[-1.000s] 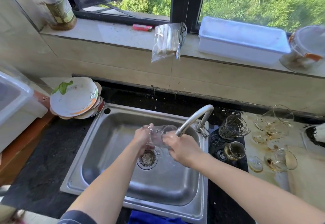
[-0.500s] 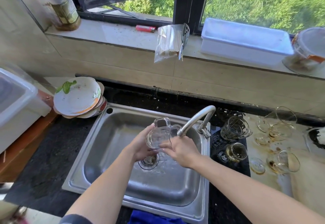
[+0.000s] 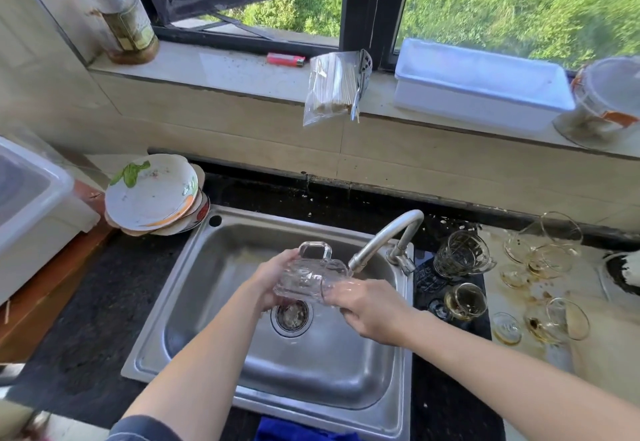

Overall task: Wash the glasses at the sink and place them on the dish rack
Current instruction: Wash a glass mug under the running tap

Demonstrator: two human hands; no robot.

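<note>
A clear glass mug (image 3: 310, 274) with a handle lies on its side over the steel sink (image 3: 207, 302), its mouth just under the tap spout (image 3: 381, 241). My left hand (image 3: 273, 279) grips the mug's base end. My right hand (image 3: 367, 305) is at the mug's mouth, its fingertips reaching inside the rim. Several dirty glasses stand right of the sink: a ribbed mug (image 3: 462, 255), a small stained glass (image 3: 465, 302), and tipped gold-rimmed glasses (image 3: 550, 246) on the stained counter. No dish rack shows.
Stacked dirty plates (image 3: 152, 194) sit at the sink's left corner. A white bin (image 3: 31, 205) stands far left. The windowsill holds a spice jar (image 3: 114, 14), a bag of sticks (image 3: 332, 87) and a white box (image 3: 481, 83). A blue cloth (image 3: 294, 432) lies at the front edge.
The mug has been turned so its handle points up and its mouth faces the tap. My right hand's fingers moved to the mug's rim.
</note>
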